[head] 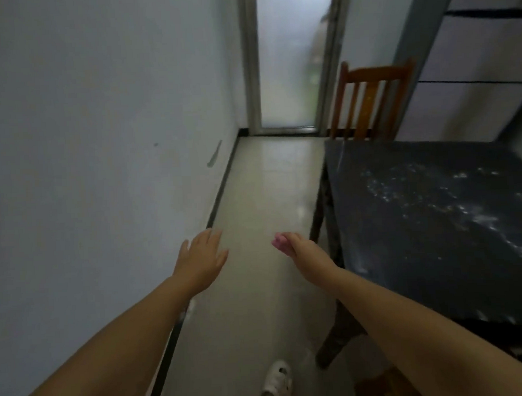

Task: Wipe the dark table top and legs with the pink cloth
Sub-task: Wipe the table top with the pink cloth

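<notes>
Right fingers (288, 241) curl around pink cloth (278, 243); left fingers (209, 240) spread empty.

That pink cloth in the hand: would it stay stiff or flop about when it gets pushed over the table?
Probably floppy: the pink cloth is bunched small inside the right hand, only a bit poking out. It looks light, since the hand holds it in the air. It may drag rather than slide on the speckled dark table top.

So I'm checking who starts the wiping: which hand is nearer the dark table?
Right. The right hand, closed on the pink cloth, is just beside the dark table near its left edge; the left hand is open, farther off by the wall.
</notes>
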A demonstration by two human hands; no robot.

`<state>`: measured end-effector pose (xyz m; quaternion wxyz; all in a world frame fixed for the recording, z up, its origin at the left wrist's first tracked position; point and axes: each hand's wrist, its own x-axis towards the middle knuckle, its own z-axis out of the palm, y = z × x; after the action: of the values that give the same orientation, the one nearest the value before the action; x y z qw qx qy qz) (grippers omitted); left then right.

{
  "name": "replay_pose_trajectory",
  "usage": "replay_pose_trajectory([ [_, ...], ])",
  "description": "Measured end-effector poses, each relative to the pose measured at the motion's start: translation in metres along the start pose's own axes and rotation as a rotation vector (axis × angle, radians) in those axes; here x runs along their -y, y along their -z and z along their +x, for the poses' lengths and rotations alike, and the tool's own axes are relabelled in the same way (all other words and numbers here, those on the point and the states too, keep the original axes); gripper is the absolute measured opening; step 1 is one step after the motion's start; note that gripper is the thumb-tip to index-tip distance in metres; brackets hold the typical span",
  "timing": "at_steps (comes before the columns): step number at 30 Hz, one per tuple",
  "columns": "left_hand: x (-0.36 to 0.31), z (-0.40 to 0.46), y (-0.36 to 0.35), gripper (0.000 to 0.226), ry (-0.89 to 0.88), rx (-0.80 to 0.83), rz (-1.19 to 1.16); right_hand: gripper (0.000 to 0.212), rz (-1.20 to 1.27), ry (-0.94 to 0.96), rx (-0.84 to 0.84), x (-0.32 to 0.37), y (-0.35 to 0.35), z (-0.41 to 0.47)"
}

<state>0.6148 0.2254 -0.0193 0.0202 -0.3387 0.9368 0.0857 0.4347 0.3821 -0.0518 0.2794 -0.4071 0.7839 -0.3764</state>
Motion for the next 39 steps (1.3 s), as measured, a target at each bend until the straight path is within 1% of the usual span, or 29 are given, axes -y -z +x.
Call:
replay_pose_trajectory([
  [2,-0.012,0.057,0.001,0.054,-0.084,0.002,0.01,0.045,0.008,-0.017,-0.117,-0.019,0.019,0.042],
  [4,-0.026,0.114,0.005,0.055,-0.149,0.006,0.017,0.052,-0.045,-0.054,-0.147,-0.018,0.047,0.072],
  [6,-0.044,0.167,0.011,0.055,-0.221,0.007,0.027,0.042,-0.087,-0.092,-0.207,-0.021,0.079,0.097],
  [7,-0.053,0.192,0.014,0.055,-0.263,0.012,0.029,0.036,-0.078,-0.112,-0.248,-0.024,0.095,0.109],
  [8,-0.063,0.214,0.016,0.055,-0.305,0.023,0.031,0.035,-0.05,-0.135,-0.277,-0.028,0.11,0.117],
  [10,-0.087,0.254,0.017,0.054,-0.388,0.043,0.043,0.041,-0.005,-0.183,-0.322,-0.042,0.136,0.133],
  [12,-0.114,0.293,0.012,0.054,-0.475,0.069,0.058,0.045,-0.036,-0.243,-0.364,-0.06,0.159,0.142],
  [14,-0.146,0.332,0.003,0.054,-0.586,0.092,0.105,0.043,-0.022,-0.289,-0.443,-0.079,0.179,0.144],
  [17,-0.21,0.389,-0.011,0.056,-0.767,0.174,0.138,0.035,0.15,-0.373,-0.626,-0.108,0.201,0.143],
  [20,-0.28,0.429,-0.027,0.056,-0.942,0.261,0.158,0.032,0.252,-0.466,-0.923,-0.127,0.219,0.138],
  [23,-0.34,0.45,-0.044,0.056,-1.203,0.292,0.217,0.03,0.407,-0.532,-1.202,-0.135,0.233,0.125],
  [25,-0.375,0.454,-0.056,0.055,-1.365,0.326,0.256,0.028,0.509,-0.602,-1.348,-0.137,0.233,0.107],
  [26,-0.392,0.452,-0.062,0.055,-1.425,0.336,0.274,0.026,0.499,-0.653,-1.418,-0.139,0.232,0.096],
  [28,-0.426,0.44,-0.075,0.055,-1.529,0.368,0.31,0.024,0.401,-0.77,-1.52,-0.145,0.231,0.071],
  [31,-0.472,0.412,-0.093,0.054,-1.662,0.41,0.339,0.027,0.29,-0.966,-1.608,-0.166,0.236,0.028],
  [34,-0.51,0.393,-0.106,0.054,-1.723,0.404,0.347,0.029,0.304,-1.079,-1.622,-0.194,0.255,-0.011],
  [39,-0.575,0.389,-0.127,0.054,-1.738,0.398,0.35,0.03,0.265,-1.129,-1.683,-0.249,0.317,-0.07],
])
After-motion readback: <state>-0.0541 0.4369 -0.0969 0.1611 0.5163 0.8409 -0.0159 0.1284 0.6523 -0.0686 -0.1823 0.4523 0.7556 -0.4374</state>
